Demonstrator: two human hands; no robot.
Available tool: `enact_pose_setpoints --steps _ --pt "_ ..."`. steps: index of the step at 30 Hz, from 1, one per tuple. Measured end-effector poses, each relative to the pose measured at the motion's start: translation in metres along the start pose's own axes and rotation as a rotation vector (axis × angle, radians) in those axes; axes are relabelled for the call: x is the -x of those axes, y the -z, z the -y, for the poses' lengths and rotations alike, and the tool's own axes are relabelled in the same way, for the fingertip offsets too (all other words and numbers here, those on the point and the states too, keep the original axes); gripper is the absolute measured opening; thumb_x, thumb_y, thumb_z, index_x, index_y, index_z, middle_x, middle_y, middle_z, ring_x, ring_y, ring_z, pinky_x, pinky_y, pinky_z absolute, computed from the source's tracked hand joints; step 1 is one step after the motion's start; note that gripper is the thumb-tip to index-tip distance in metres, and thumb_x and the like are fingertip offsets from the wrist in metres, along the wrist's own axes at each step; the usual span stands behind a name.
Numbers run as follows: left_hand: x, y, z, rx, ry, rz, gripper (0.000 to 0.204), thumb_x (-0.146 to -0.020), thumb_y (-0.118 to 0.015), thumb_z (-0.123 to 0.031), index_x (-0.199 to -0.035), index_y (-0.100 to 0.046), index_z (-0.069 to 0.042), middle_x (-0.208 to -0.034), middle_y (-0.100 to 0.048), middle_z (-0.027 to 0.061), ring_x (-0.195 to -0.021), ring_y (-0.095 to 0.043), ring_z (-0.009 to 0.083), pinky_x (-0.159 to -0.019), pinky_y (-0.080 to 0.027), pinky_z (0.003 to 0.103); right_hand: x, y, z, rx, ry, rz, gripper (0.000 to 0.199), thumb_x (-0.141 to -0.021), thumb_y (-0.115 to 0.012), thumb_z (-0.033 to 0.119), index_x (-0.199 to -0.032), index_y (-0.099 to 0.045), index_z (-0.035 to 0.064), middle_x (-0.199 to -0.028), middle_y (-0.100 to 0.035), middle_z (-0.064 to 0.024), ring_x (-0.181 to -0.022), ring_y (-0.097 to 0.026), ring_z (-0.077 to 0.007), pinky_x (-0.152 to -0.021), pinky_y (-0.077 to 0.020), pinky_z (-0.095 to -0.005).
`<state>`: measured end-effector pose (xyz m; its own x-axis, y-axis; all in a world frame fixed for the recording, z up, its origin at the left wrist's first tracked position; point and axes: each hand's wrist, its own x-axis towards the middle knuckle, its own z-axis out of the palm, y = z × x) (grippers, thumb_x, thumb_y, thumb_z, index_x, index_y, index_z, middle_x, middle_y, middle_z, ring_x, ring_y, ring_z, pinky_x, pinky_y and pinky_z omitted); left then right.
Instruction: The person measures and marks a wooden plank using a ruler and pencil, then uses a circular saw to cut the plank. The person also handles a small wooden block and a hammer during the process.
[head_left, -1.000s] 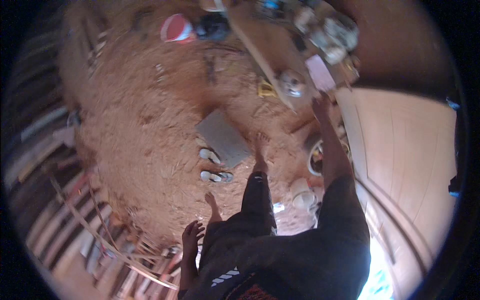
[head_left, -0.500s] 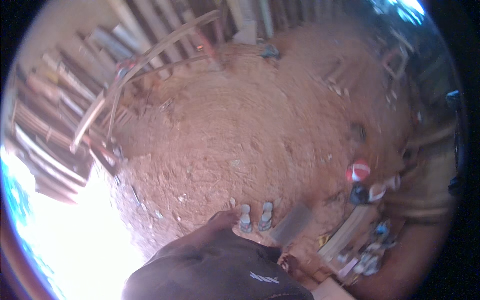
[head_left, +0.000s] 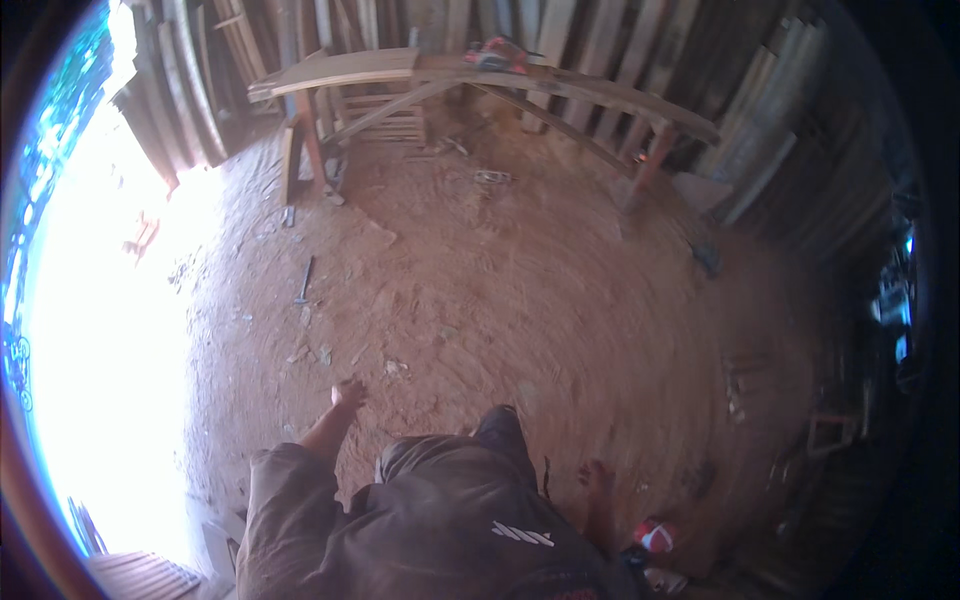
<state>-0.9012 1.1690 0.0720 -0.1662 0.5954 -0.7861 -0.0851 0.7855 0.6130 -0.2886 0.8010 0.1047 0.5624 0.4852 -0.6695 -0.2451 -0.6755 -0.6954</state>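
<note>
My left hand (head_left: pixel 349 393) hangs over the dirt floor, empty, its fingers loosely apart. On my other side my right hand (head_left: pixel 597 478) hangs low, also empty, with spread fingers; it is slightly blurred. A red and white round object (head_left: pixel 655 536) lies on the ground near my right forearm. Ahead and to the left, a hammer (head_left: pixel 305 280) rests on the dirt. Farther off is a long wooden workbench (head_left: pixel 600 92) carrying a red power tool (head_left: pixel 500 55) and a wide wooden board (head_left: pixel 340 68).
Wooden planks (head_left: pixel 560 55) lean upright along the wall behind the bench. Small scraps (head_left: pixel 397 369) lie on the reddish dirt floor (head_left: pixel 470 300). Bright daylight fills the left side. A wooden frame (head_left: pixel 832 432) and other dim items stand at the right.
My view has turned left, bringing the workbench from the left to straight ahead. The flip-flops and grey board on the ground have left view. Both hands now hang out at my sides.
</note>
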Motion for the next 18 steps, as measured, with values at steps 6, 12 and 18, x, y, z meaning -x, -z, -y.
enact_pose_setpoints --steps 6,12,18 --pt "0.03 -0.026 0.061 -0.019 0.248 -0.041 0.038 -0.105 -0.055 -0.036 -0.121 -0.068 -0.004 -0.108 -0.075 0.012 -0.091 -0.074 0.0303 -0.076 -0.057 0.046 -0.133 -0.078 0.082 0.271 0.18 0.426 0.027 -0.102 -0.062 0.022 -0.112 -0.068 -0.0025 -0.094 -0.073 -0.0155 -0.08 -0.074 -0.0294 -0.067 -0.0603 -0.0394" --pt "0.042 -0.084 -0.011 -0.069 0.283 -0.222 0.039 -0.095 -0.065 -0.035 -0.114 -0.074 -0.002 -0.106 -0.077 0.0138 -0.095 -0.074 0.0268 -0.081 -0.057 0.042 -0.213 -0.228 0.299 0.59 -0.061 0.279 0.019 -0.102 -0.062 0.015 -0.104 -0.069 -0.0024 -0.085 -0.073 -0.0137 -0.069 -0.071 -0.0246 -0.058 -0.0571 -0.0361" --pt "-0.028 -0.139 -0.126 0.045 0.087 -0.371 0.04 -0.086 -0.075 -0.033 -0.108 -0.08 0.001 -0.104 -0.079 0.0155 -0.098 -0.074 0.0234 -0.087 -0.056 0.039 -0.268 -0.409 0.543 0.487 0.237 0.493 0.017 -0.104 -0.066 0.019 -0.111 -0.069 0.0033 -0.096 -0.075 -0.0038 -0.08 -0.072 -0.014 -0.06 -0.0561 -0.0281"
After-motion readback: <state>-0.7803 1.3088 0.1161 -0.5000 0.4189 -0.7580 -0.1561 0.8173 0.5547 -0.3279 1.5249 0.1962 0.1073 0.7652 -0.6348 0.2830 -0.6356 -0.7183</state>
